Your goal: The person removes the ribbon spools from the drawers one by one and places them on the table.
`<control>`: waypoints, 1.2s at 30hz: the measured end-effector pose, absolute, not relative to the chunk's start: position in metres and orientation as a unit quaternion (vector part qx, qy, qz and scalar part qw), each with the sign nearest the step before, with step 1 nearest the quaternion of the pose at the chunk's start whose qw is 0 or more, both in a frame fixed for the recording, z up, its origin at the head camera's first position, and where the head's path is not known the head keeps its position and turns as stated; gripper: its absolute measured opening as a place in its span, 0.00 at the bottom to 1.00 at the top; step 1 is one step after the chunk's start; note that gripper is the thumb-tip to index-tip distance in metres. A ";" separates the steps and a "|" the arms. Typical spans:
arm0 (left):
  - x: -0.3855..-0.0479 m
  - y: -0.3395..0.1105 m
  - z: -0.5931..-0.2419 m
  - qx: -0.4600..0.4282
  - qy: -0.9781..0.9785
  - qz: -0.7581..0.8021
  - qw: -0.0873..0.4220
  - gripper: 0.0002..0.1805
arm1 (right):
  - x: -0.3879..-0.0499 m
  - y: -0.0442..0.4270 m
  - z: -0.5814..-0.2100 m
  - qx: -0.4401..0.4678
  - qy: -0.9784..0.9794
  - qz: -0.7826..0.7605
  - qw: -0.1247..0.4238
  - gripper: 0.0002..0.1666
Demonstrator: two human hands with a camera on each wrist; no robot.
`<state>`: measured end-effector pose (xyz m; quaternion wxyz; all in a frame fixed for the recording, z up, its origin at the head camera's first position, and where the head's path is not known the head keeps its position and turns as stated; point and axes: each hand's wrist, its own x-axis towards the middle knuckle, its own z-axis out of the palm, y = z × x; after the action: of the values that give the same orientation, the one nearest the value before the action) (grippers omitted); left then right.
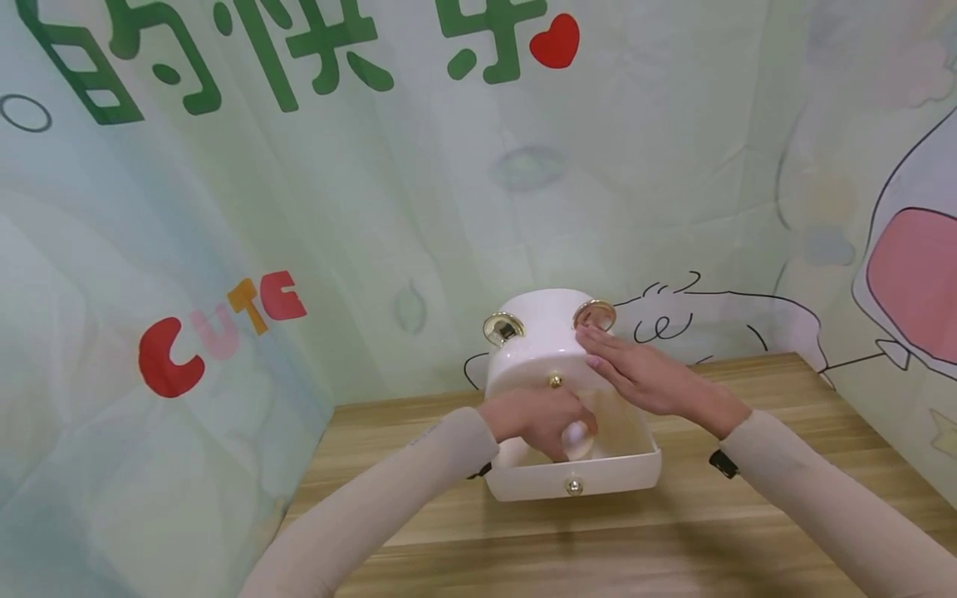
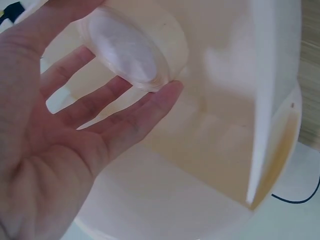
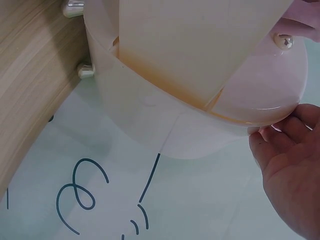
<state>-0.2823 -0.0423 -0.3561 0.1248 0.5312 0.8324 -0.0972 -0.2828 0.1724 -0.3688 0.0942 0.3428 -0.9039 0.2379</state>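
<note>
A white box (image 1: 544, 332) with a rounded top, gold knobs and two gold-rimmed ears stands on the table. Its lower drawer (image 1: 613, 475) is pulled out toward me. My left hand (image 1: 549, 419) reaches down into the drawer, thumb and fingertips around a small round whitish tub-like thing (image 2: 125, 47). That thing's flat pale face shows in the left wrist view; its exact kind is unclear. My right hand (image 1: 643, 374) rests against the box's upper right side, just below the right ear (image 1: 596, 314), fingers nearly straight. The left ear (image 1: 503, 329) is free of both hands.
The wood-grain table (image 1: 419, 515) extends to both sides of the box. Close behind the box hangs a pale green printed curtain (image 1: 419, 208), with more printed cloth along the left and right.
</note>
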 end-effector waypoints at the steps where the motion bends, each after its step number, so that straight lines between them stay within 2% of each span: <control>1: -0.282 -0.043 -0.355 0.531 0.833 -0.091 0.126 0.26 | -0.283 0.173 -0.369 0.342 -0.905 0.237 0.094 0.34; 12: -0.268 -0.059 -0.322 0.493 0.860 -0.066 0.115 0.31 | -0.285 0.173 -0.367 0.351 -0.902 0.232 0.096 0.33; 20: -0.263 -0.077 -0.303 0.473 0.873 0.001 0.123 0.29 | -0.284 0.174 -0.366 0.338 -0.905 0.239 0.093 0.34; 29: -0.253 -0.108 -0.289 0.403 0.905 0.031 0.130 0.25 | -0.283 0.172 -0.368 0.337 -0.906 0.239 0.089 0.34; 36: -0.249 -0.137 -0.284 0.364 0.923 0.055 0.118 0.28 | -0.283 0.171 -0.371 0.341 -0.905 0.235 0.100 0.33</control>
<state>-0.2495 -0.1366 -0.2841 0.1178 0.3635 0.9225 0.0545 -0.2828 0.1714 -0.3707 0.1004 0.3413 -0.9046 0.2349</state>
